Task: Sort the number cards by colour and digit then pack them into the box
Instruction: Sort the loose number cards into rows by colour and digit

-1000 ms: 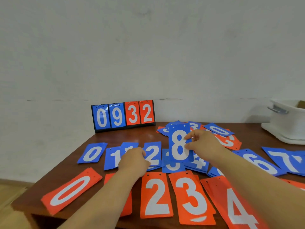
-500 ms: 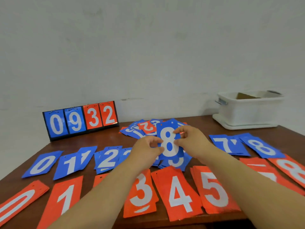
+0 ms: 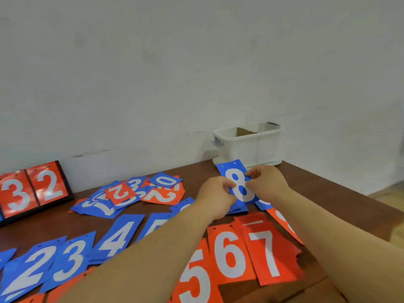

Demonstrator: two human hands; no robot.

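Observation:
A blue 8 card is held up above the table's right side, pinched on both edges by my left hand and my right hand. Under it lie more blue cards. Blue piles 2, 3, 4 and 5 run in a row across the table. In front of them lie red piles 5, 6 and 7. An unsorted heap of red and blue cards sits at the back. The white box stands behind my hands.
A black flip scoreboard showing red 3 and 2 stands at the back left against the wall. The brown table's right edge runs just beyond my right hand. A brown cardboard piece sticks up inside the white box.
My view has swung right along the table. The blue 8 card has travelled right with both hands, from over the middle piles to in front of the white box.

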